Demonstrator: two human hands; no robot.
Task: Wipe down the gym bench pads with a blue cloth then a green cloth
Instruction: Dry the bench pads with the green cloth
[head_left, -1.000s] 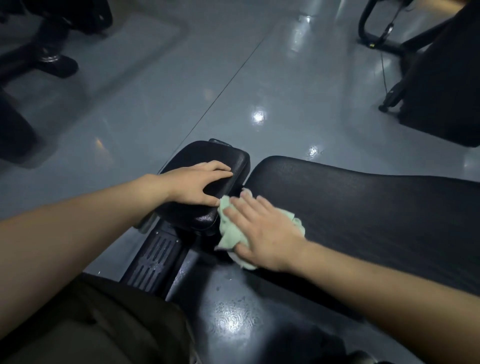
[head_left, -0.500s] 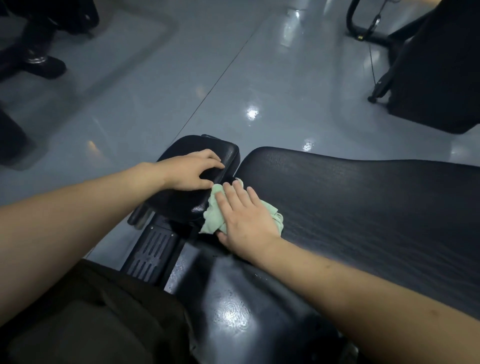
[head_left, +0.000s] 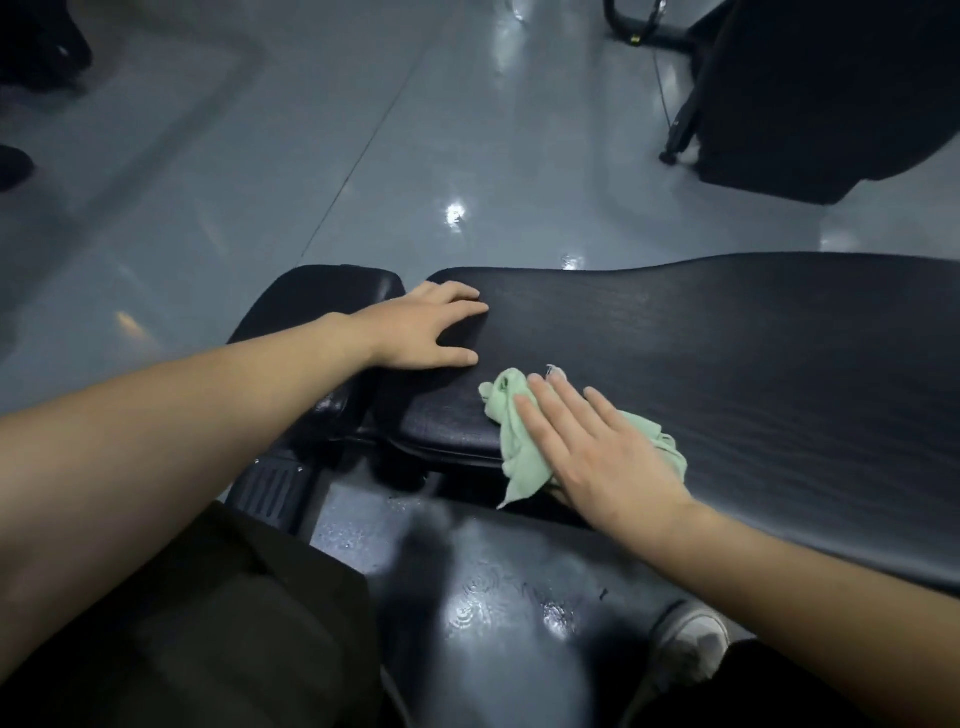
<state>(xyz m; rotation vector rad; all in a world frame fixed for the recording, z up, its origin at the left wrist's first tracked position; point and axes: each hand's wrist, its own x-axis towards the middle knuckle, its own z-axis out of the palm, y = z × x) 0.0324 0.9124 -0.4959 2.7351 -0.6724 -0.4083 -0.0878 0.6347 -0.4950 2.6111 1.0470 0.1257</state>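
Pressing our right hand (head_left: 605, 447) flat on the green cloth (head_left: 519, 441), we list the following. Fingers: straight, slightly spread, palm down, nothing pinched. Cloth: pale green, crumpled, lying on the near left part of the long pad (head_left: 727, 374), one corner hanging over the pad's near edge; most of it is covered by the hand, a bunch showing past the fingertips on the left.

Our left hand (head_left: 431, 327): resting on the left end of the long pad, fingers loosely spread and lightly curved, thumb nearest us, holding nothing. It lies well apart from the cloth, to the far left of it.

Short pad (head_left: 311, 296): black, just left of the long pad, partly under our left forearm.

Bench frame (head_left: 270, 488): dark, ribbed plate below the short pad, near left.

Floor (head_left: 363, 156): grey, glossy, with light spots.

Shoe (head_left: 691, 644): pale, near right, on the floor.

Other gym equipment (head_left: 831, 93): black, far right; its details are too dark to tell.
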